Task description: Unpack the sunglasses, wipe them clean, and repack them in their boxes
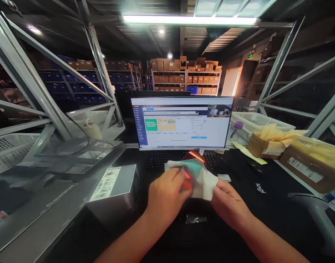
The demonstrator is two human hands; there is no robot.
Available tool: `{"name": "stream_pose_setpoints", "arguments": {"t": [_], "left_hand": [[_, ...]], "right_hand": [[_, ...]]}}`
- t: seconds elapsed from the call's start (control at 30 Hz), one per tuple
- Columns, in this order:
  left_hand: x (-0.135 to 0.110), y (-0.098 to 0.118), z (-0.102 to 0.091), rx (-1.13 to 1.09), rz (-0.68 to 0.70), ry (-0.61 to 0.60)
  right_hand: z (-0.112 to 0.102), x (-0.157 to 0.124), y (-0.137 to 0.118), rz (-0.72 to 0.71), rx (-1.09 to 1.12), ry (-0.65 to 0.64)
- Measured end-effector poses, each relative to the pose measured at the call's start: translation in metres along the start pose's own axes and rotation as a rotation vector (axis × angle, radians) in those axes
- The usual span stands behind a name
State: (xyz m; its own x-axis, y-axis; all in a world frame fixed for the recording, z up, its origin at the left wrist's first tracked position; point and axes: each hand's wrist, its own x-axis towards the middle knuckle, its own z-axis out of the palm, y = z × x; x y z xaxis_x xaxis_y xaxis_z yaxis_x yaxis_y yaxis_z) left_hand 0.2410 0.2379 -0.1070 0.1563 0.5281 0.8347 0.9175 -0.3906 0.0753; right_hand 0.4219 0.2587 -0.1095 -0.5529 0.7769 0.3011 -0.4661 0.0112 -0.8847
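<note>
My left hand and my right hand are closed together on a small pale packet in a clear bag, held above a black desk mat. A red scanner line glows across the packet. It hangs just in front of the black keyboard, below the lit monitor. A grey carton lies just left of my left hand.
A grey barcode scanner rests at the right. Cardboard boxes with yellow bags and a white basket stand at the back right. Another white basket and metal rack struts crowd the left. Warehouse shelves fill the background.
</note>
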Motion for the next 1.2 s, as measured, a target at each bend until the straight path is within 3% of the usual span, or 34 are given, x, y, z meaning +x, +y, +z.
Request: {"name": "stream_pose_setpoints", "arguments": {"t": [0.13, 0.3, 0.37, 0.43, 0.53, 0.7, 0.8, 0.9, 1.0, 1.2], "left_hand": [[-0.003, 0.007, 0.000, 0.034, 0.080, 0.018], [-0.009, 0.017, 0.004, 0.083, 0.198, 0.059], [-0.011, 0.018, 0.006, 0.087, 0.221, 0.071], [-0.012, 0.020, 0.008, 0.074, 0.245, 0.099], [-0.010, 0.022, 0.010, 0.039, 0.279, 0.149], [-0.007, 0.023, 0.010, 0.052, 0.266, 0.173], [-0.010, 0.017, 0.010, 0.092, 0.226, 0.122], [-0.012, 0.009, 0.009, 0.125, 0.201, 0.124], [-0.012, 0.006, 0.010, 0.086, 0.232, 0.148], [-0.007, 0.013, 0.012, -0.003, 0.368, 0.163]], "right_hand": [[-0.008, 0.007, 0.003, -0.080, -0.216, 0.057], [0.006, 0.006, 0.006, -0.282, -0.500, 0.312], [0.011, 0.004, 0.005, -0.272, -0.518, 0.410], [0.012, 0.004, 0.000, -0.197, -0.450, 0.487], [0.009, 0.011, -0.013, -0.091, -0.160, 0.531], [0.010, 0.024, -0.017, -0.050, 0.270, 0.560], [0.021, 0.024, 0.001, -0.127, 0.266, 0.545], [0.029, 0.018, 0.019, -0.167, 0.015, 0.498], [0.024, 0.017, 0.017, -0.126, -0.160, 0.506], [-0.006, 0.028, -0.027, 0.009, 0.226, 0.489]]}}
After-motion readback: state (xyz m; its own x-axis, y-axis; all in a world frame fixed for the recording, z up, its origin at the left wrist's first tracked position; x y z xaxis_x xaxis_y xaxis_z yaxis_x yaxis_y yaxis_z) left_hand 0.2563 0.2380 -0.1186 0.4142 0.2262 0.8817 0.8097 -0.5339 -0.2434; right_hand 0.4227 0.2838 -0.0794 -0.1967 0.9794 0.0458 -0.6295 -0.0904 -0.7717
